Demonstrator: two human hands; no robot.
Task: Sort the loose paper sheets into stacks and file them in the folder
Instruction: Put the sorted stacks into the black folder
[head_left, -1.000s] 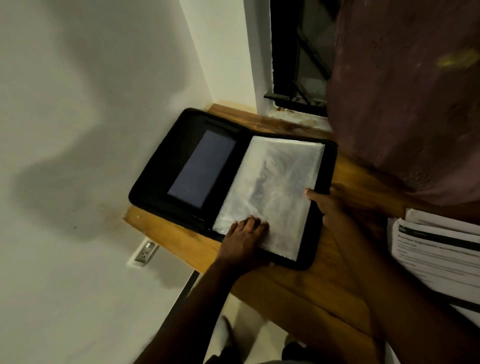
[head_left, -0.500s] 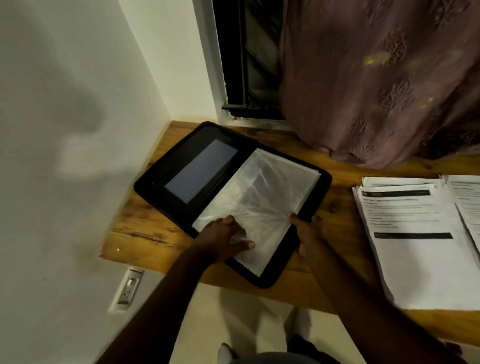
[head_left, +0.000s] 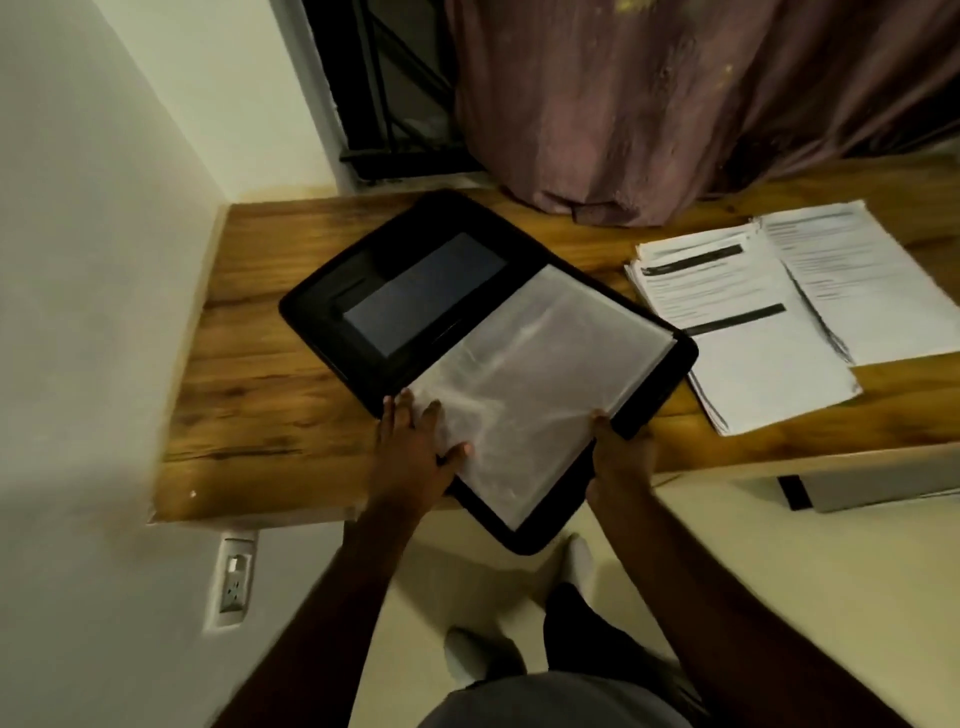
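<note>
The black folder (head_left: 483, 332) lies open on the wooden bench (head_left: 270, 374), turned at an angle so its near corner hangs past the front edge, with a sheaf of clear plastic sleeves (head_left: 540, 384) filling its right half. The left hand (head_left: 415, 452) rests flat on the near left corner of the sleeves, fingers spread and fairly straight, so its grip closes on nothing and only presses. The right hand (head_left: 621, 452) holds the folder's near right edge, thumb on top by the sleeves' corner and fingers apparently curled underneath, though those are hidden. The printed paper sheets lie just right of the folder in two overlapping stacks, the nearer stack (head_left: 737, 343) almost touching the cover and the farther stack (head_left: 857, 280) beside it. The step in hand seems to be readying a sleeve to take papers. To do it well, I would slide the folder fully onto the bench first, keep the left palm pinning the lower sleeves, and lift only the top one at its open edge so it does not crease.
</note>
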